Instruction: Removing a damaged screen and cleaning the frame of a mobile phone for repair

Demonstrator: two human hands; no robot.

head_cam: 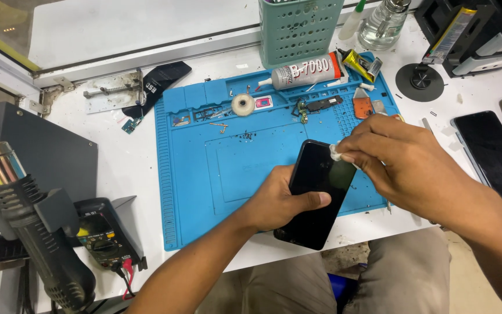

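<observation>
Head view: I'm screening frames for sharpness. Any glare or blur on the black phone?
Head view: the glossy black slab phone shows only faint, soft reflections and its edges are crisp; the left hand and right hand look sharp too.

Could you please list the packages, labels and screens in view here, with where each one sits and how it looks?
Phone: dark blank screen, held by left hand, right hand wiping its top.
Glue tube: white with red print, top of blue mat.
Spare phones: black screens, right.
Multimeter: dark, bottom left.
</observation>
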